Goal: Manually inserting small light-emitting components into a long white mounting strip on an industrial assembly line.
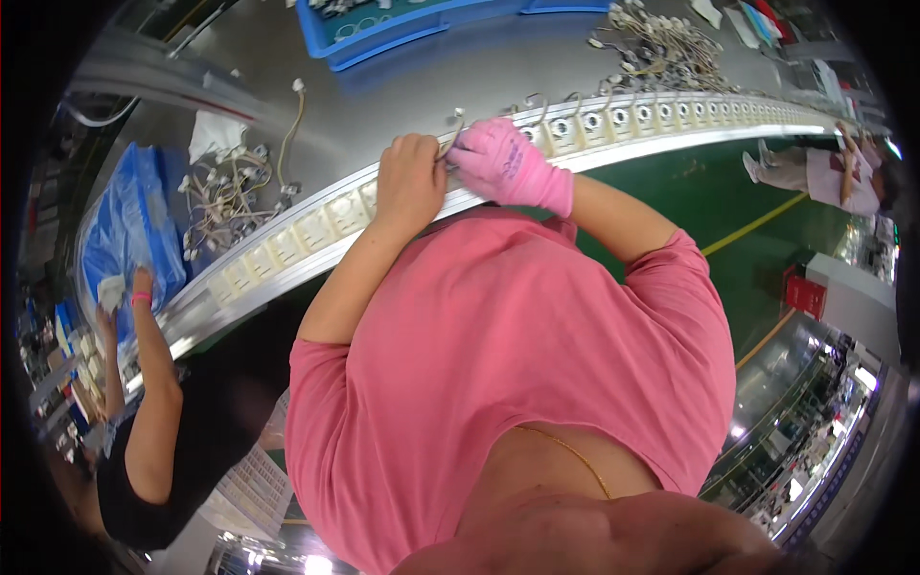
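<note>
The curled fingers of the left grip (pixel 412 182) and gloved right grip (pixel 500 163) hide whatever lies between them, and cover part of the cream-coloured row (pixel 618 121) behind. Toward the far right its units grow too small to tell apart. The far blue tray (pixel 383 44) is cut by the top edge. At left, the pale piece (pixel 111 291) by a co-worker's hand (pixel 142 282) is too indistinct to identify.

Rail (pixel 632 150) — shiny metal; glove (pixel 517 171) — matt cloth; tray (pixel 383 48), smooth plastic.
</note>
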A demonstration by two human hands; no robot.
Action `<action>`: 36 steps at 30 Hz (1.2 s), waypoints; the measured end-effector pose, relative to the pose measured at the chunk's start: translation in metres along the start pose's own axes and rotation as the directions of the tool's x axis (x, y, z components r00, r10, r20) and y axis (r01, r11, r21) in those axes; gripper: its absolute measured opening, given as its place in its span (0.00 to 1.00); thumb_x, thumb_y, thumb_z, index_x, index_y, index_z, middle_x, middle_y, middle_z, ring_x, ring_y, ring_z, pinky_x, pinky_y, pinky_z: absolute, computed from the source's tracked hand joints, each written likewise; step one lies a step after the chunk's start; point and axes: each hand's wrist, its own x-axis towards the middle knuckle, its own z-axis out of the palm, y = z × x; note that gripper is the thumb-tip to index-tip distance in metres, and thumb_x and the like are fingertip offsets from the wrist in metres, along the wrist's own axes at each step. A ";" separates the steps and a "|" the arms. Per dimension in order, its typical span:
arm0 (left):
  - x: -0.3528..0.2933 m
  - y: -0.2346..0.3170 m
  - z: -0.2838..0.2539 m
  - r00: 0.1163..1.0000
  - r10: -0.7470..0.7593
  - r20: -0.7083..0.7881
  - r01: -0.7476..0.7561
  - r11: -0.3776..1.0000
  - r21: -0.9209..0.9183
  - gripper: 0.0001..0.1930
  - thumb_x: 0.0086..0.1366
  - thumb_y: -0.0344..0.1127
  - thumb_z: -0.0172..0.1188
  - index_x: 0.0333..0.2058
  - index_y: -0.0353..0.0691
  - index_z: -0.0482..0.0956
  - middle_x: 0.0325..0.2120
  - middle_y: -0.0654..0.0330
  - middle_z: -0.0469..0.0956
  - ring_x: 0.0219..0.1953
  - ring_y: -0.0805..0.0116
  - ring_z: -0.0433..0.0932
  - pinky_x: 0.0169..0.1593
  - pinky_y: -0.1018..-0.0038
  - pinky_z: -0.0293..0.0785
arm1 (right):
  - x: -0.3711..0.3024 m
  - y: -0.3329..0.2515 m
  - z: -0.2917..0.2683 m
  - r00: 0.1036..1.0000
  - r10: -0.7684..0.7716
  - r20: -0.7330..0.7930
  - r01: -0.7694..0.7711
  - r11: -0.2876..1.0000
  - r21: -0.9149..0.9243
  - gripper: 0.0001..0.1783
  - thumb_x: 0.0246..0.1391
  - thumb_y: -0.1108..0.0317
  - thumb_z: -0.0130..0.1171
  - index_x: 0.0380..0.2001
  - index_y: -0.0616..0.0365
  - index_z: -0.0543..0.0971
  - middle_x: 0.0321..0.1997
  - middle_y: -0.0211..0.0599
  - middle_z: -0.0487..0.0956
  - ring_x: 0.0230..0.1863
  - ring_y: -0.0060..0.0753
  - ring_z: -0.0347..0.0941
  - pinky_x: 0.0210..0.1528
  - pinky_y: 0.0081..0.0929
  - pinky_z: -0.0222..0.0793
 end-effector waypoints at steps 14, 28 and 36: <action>0.002 0.006 0.003 0.999 -0.036 -0.002 0.036 0.999 0.022 0.08 0.50 0.28 0.55 0.31 0.37 0.70 0.31 0.55 0.68 0.38 0.55 0.67 0.40 0.64 0.61 | -0.002 -0.019 0.002 0.952 0.293 0.083 -0.288 0.955 -0.063 0.10 0.45 0.62 0.54 0.31 0.52 0.73 0.31 0.38 0.69 0.38 0.41 0.68 0.40 0.38 0.60; -0.001 -0.005 0.006 0.994 -0.100 -0.033 0.100 0.995 0.005 0.07 0.53 0.32 0.59 0.31 0.39 0.76 0.29 0.56 0.71 0.36 0.56 0.69 0.40 0.64 0.65 | 0.045 0.029 -0.023 0.860 -0.075 0.505 0.062 0.997 0.042 0.17 0.46 0.66 0.53 0.41 0.54 0.69 0.34 0.41 0.77 0.40 0.43 0.73 0.45 0.38 0.64; -0.003 -0.003 0.007 0.989 -0.136 -0.059 0.136 0.991 -0.007 0.06 0.52 0.32 0.60 0.29 0.40 0.76 0.28 0.60 0.69 0.35 0.59 0.69 0.38 0.66 0.65 | 0.061 0.006 -0.038 0.577 0.220 0.787 -0.203 0.972 -0.123 0.17 0.46 0.66 0.53 0.41 0.55 0.66 0.29 0.44 0.76 0.33 0.49 0.74 0.40 0.40 0.65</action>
